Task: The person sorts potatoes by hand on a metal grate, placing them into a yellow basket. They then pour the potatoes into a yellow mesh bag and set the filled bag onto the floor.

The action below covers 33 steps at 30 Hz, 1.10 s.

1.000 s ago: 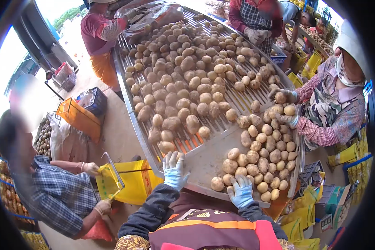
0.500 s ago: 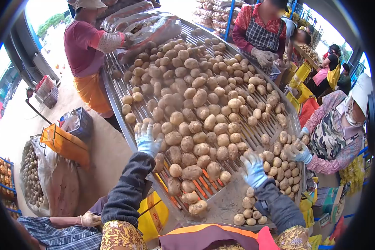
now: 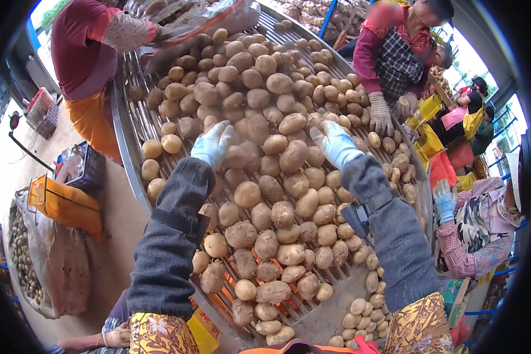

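Note:
Many brown potatoes [image 3: 294, 156] are heaped on a slatted metal sorting table [image 3: 119, 121]. Both my hands wear light blue gloves and reach into the middle of the heap. My left hand [image 3: 213, 145] is on the left part of the pile, fingers stretched forward against the potatoes. Across from it, my right hand [image 3: 337, 145] lies at the pile's right side with its fingers extended and touching potatoes. Neither hand is wrapped round a potato. Fine dust blurs the potatoes between them.
A worker in maroon [image 3: 79, 53] handles a clear plastic sack at the far left. Another in a checked apron [image 3: 400, 62] reaches onto the table at right; a third in camouflage [image 3: 484, 227] stands nearer. An orange bag [image 3: 65, 203], dark crate [image 3: 87, 171] and potato sack [image 3: 56, 253] are on the floor.
Both my hands have moved forward from the near end to the heap's middle, with the view shifting forward too. The apron worker's hand now reaches down to the potatoes; the camouflage worker's hand has drawn back.

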Motion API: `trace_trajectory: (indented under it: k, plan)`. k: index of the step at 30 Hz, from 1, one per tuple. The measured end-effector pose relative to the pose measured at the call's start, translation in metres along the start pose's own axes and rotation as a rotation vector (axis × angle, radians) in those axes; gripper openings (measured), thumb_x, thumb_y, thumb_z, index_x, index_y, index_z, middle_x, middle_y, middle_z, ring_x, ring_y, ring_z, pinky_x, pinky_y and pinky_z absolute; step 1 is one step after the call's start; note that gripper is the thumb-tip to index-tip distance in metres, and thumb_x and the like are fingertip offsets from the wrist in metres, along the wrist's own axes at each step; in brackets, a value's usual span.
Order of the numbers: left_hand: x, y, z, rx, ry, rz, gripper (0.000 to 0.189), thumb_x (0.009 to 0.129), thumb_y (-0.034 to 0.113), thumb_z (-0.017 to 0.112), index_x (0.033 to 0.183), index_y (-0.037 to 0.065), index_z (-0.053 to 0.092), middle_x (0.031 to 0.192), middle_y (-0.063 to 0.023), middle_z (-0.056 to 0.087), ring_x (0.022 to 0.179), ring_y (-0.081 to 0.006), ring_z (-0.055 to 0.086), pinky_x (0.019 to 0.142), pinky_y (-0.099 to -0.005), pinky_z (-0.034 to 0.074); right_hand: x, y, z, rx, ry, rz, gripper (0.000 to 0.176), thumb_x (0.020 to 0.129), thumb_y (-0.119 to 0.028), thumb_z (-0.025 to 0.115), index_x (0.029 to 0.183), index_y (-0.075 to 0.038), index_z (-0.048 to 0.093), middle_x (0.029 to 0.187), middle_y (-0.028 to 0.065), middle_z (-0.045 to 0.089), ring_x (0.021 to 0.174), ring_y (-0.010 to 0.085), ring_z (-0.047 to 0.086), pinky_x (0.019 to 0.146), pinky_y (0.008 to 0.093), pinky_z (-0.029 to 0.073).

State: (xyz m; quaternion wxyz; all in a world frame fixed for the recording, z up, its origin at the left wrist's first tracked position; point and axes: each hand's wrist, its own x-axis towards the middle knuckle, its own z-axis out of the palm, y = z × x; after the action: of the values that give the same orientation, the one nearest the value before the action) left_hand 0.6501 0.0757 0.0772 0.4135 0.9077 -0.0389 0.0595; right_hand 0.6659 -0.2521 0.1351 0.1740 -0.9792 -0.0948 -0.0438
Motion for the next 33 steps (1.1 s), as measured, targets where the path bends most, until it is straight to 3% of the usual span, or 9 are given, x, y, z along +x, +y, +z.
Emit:
trace_trajectory:
  k: [5,6,9,14,19,23,26,28,33]
  plan:
    - [0.05,0.003,0.033,0.164,-0.167,0.043,0.055,0.096,0.049,0.044,0.136,0.011,0.049,0.135,-0.0168,0.053,0.126,-0.0319,0.048,0.108,-0.0394,0.034,0.079,-0.007,0.017,0.103,-0.198,0.156,0.073,0.094,-0.063,0.034,0.135,-0.005,0.049,0.138,0.0219,0.049,0.129,0.0346,0.045,0.109,0.0425,0.033]
    - [0.059,-0.001,0.039,-0.023,-0.145,0.0,0.06,0.095,0.049,0.046,0.138,0.008,0.046,0.136,-0.0187,0.051,0.128,-0.0319,0.047,0.109,-0.0383,0.034,0.092,-0.007,0.021,0.068,-0.274,0.181,0.074,0.094,-0.064,0.032,0.137,-0.006,0.046,0.138,0.0218,0.048,0.13,0.0356,0.044,0.11,0.0431,0.032]
    - [0.069,0.009,0.032,-0.152,-0.262,-0.018,0.064,0.095,0.047,0.046,0.137,-0.002,0.044,0.136,-0.0237,0.05,0.129,-0.033,0.046,0.108,-0.0362,0.035,0.122,0.002,0.051,-0.111,-0.287,0.229,0.087,0.086,-0.075,0.034,0.143,-0.009,0.039,0.144,0.0192,0.042,0.133,0.035,0.041,0.112,0.0451,0.028]
    - [0.092,-0.017,0.041,-0.147,-0.301,0.056,0.059,0.094,0.046,0.05,0.135,0.004,0.049,0.135,-0.02,0.052,0.125,-0.0311,0.049,0.105,-0.0367,0.038,0.147,0.012,0.058,-0.031,-0.42,0.19,0.093,0.08,-0.078,0.042,0.147,-0.014,0.034,0.144,0.0225,0.039,0.134,0.0364,0.04,0.112,0.0433,0.029]
    - [0.058,0.002,0.046,-0.402,-0.443,0.051,0.064,0.096,0.043,0.054,0.143,0.003,0.038,0.142,-0.0146,0.045,0.135,-0.0226,0.038,0.111,-0.0337,0.03,0.1,-0.004,0.042,-0.096,-0.369,0.086,0.081,0.084,-0.071,0.048,0.147,-0.023,0.032,0.14,0.0296,0.039,0.13,0.0465,0.039,0.107,0.0521,0.034]
    - [0.014,0.023,0.072,-0.512,-0.482,0.061,0.065,0.095,0.031,0.055,0.148,0.005,0.028,0.147,-0.0145,0.039,0.137,-0.022,0.033,0.114,-0.0327,0.026,0.052,-0.001,0.035,-0.08,-0.429,0.093,0.073,0.086,-0.065,0.051,0.14,-0.018,0.044,0.136,0.0283,0.042,0.127,0.0448,0.042,0.107,0.0457,0.036]
    - [-0.022,0.036,0.093,-0.395,-0.425,0.179,0.08,0.089,0.042,0.061,0.149,0.004,0.026,0.145,-0.0219,0.04,0.135,-0.0303,0.039,0.112,-0.0338,0.029,0.0,0.001,0.022,-0.111,-0.41,-0.028,0.06,0.088,-0.059,0.05,0.131,-0.017,0.053,0.128,0.0252,0.049,0.118,0.0429,0.049,0.103,0.0491,0.039]
    - [-0.055,0.074,0.094,-0.246,-0.519,0.1,0.073,0.09,0.033,0.062,0.149,0.005,0.028,0.149,-0.0182,0.035,0.139,-0.0267,0.033,0.114,-0.0342,0.027,-0.026,0.008,0.02,-0.211,-0.561,-0.026,0.063,0.084,-0.065,0.051,0.131,-0.023,0.051,0.131,0.0173,0.049,0.124,0.0372,0.046,0.103,0.0492,0.04]
    - [-0.143,0.127,0.121,0.039,-0.593,0.145,0.079,0.084,0.051,0.063,0.147,0.015,0.033,0.152,-0.0178,0.028,0.141,-0.0338,0.027,0.114,-0.0407,0.027,-0.131,0.044,-0.002,-0.246,-0.567,-0.012,0.068,0.08,-0.062,0.059,0.134,-0.021,0.049,0.134,0.0163,0.046,0.127,0.0371,0.043,0.104,0.048,0.039]
